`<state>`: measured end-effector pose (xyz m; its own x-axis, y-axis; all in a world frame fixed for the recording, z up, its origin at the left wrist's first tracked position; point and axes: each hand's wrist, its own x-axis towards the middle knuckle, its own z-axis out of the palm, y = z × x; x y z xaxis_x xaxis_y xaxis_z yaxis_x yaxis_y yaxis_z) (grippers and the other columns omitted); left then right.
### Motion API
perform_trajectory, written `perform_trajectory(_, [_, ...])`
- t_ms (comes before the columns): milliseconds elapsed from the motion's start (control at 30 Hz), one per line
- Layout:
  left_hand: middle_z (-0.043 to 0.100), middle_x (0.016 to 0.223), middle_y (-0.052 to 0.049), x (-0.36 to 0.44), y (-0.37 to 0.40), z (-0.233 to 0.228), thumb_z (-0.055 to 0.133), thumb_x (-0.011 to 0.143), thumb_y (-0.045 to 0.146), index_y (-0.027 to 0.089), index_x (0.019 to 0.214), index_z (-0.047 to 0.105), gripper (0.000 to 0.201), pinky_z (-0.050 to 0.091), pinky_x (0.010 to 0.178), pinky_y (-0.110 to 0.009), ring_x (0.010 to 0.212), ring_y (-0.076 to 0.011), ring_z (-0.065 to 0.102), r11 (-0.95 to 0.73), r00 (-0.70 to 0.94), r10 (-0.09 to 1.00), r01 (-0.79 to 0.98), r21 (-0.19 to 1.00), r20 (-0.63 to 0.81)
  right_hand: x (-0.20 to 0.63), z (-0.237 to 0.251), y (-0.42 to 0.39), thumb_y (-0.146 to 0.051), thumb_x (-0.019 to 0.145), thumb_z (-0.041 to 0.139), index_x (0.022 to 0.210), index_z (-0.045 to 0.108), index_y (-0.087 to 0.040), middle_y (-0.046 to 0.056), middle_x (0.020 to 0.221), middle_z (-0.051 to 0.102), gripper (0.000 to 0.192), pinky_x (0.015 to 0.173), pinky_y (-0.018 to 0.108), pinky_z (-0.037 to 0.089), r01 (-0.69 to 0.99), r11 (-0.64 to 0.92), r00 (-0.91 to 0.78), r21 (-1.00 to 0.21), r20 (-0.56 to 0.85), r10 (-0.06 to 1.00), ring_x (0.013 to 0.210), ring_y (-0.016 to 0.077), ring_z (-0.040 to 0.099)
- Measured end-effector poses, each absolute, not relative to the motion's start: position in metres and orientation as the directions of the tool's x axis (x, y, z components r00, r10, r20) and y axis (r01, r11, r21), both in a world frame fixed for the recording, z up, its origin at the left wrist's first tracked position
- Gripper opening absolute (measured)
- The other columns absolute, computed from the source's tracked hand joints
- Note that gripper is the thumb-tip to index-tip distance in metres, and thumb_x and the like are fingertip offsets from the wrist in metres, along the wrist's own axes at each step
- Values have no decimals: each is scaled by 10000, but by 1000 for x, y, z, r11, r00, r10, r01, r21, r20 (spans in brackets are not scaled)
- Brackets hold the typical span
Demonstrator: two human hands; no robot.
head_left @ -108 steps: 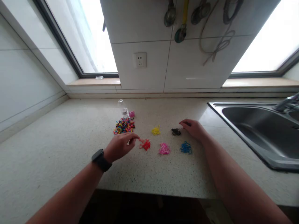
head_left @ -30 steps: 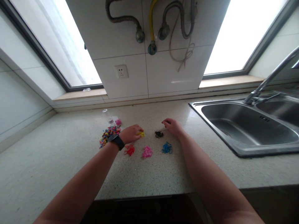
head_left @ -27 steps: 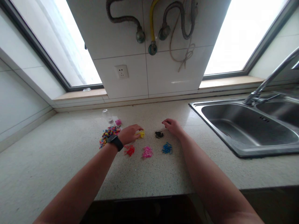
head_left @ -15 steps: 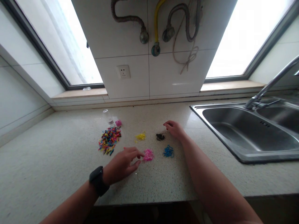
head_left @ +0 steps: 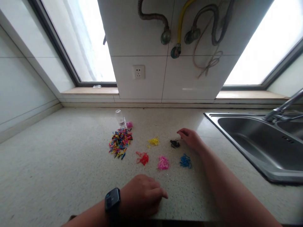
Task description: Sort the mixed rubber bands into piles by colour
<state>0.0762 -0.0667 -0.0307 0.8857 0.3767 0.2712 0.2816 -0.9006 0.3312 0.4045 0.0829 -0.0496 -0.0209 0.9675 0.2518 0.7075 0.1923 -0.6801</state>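
1. No writing can be read on the clear vial (head_left: 120, 117), the pink cap (head_left: 129, 125) or the watch (head_left: 112, 200).
2. Half a second ago the left hand (head_left: 142, 197) reached beside the pink pile (head_left: 163, 163); now it is drawn back near the counter (head_left: 59, 164) edge, fingers loosely curled, holding nothing; the right hand (head_left: 191, 138) stays just right of the black pile (head_left: 175, 143), fingers bent, grip unclear.
3. Right of the mixed heap (head_left: 120, 143) lie five sorted piles: yellow pile (head_left: 153, 141), black, red pile (head_left: 142, 157), pink, blue pile (head_left: 185, 161); one sink (head_left: 260, 142) far right.
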Motion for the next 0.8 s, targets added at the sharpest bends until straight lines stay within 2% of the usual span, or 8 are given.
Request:
perform_trajectory(100, [683, 789, 11, 74, -67, -33, 542, 836, 190, 243, 1063, 595, 239, 387, 584, -281, 667, -154, 617, -903, 892, 360, 259, 343, 273, 395, -44, 73, -390, 877, 528, 921, 727, -193, 39, 748, 701, 283, 616, 275, 427, 771, 240, -72, -591, 293, 953, 641, 167, 591])
perform_trajectory(233, [712, 820, 13, 72, -66, -33, 551, 833, 191, 241, 1055, 614, 237, 407, 590, -278, 678, -149, 645, -897, 892, 364, 258, 360, 268, 379, -34, 59, -345, 884, 530, 940, 723, -204, 47, 800, 720, 246, 625, 272, 434, 797, 291, -127, -529, 325, 937, 655, 165, 605])
perform_trajectory(500, [722, 824, 9, 71, -66, -31, 569, 840, 211, 243, 1048, 628, 219, 438, 602, -276, 702, -150, 669, -906, 903, 346, 252, 341, 253, 333, -5, 38, -330, 914, 501, 1008, 717, -204, 47, 816, 709, 267, 633, 269, 424, 752, 384, -211, -535, 357, 910, 633, 150, 574])
perform_trajectory(667, [730, 844, -4, 71, -67, -28, 552, 851, 202, 236, 1040, 635, 209, 456, 632, -270, 718, -161, 678, -905, 907, 346, 254, 341, 242, 281, 24, 43, -284, 915, 523, 942, 724, -213, 44, 847, 710, 214, 730, 264, 397, 759, 541, -464, -363, 284, 839, 763, 157, 608])
perform_trajectory(800, [732, 842, -17, 70, -67, -26, 530, 842, 168, 228, 1045, 643, 240, 464, 636, -258, 714, -164, 677, -900, 908, 350, 258, 352, 231, 235, 36, 59, -268, 898, 571, 988, 715, -210, 51, 945, 722, 179, 743, 259, 388, 747, 616, -568, -252, 240, 787, 847, 172, 625])
